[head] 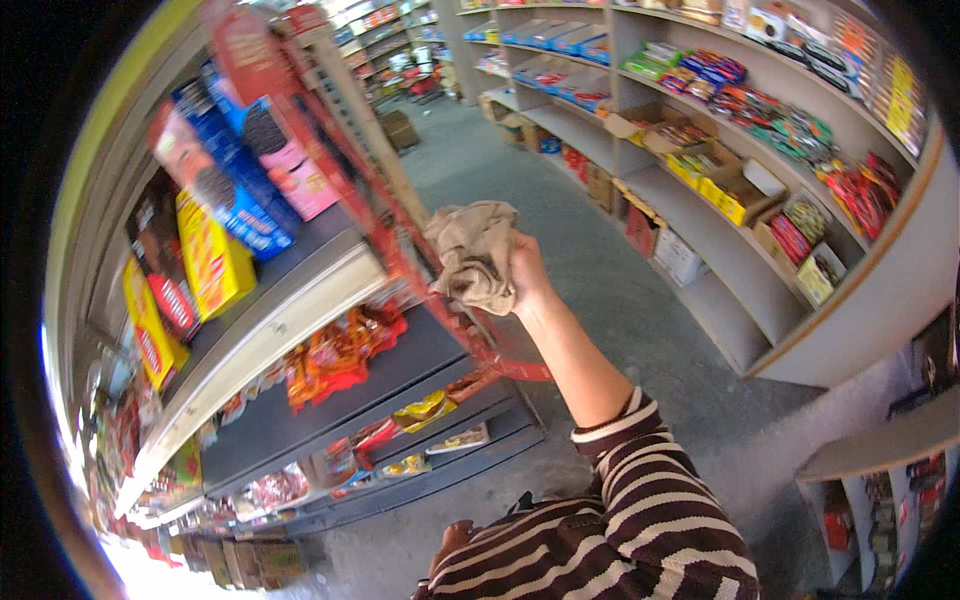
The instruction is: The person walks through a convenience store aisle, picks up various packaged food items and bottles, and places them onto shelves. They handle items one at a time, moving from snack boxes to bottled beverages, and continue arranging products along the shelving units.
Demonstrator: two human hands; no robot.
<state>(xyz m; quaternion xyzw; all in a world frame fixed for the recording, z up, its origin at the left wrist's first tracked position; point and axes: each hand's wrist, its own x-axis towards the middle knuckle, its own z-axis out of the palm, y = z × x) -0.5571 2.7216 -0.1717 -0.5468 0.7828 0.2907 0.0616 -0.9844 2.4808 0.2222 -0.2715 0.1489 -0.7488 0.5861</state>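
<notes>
My right hand grips a crumpled beige cloth, with the arm stretched forward. The bunched cloth is beside the red upright frame at the end of a shelf unit; whether it touches the frame I cannot tell. Low by my body, my left hand shows only in part, and its fingers are mostly hidden. On the upper shelf to the left stand a blue biscuit box, a pink box and a yellow box. Orange snack packets lie on the shelf beneath.
Across the aisle floor, a long grey shelf unit holds packets and open cartons. A low shelf stands at lower right. Cardboard boxes sit on the floor at lower left, and another carton is farther down the aisle.
</notes>
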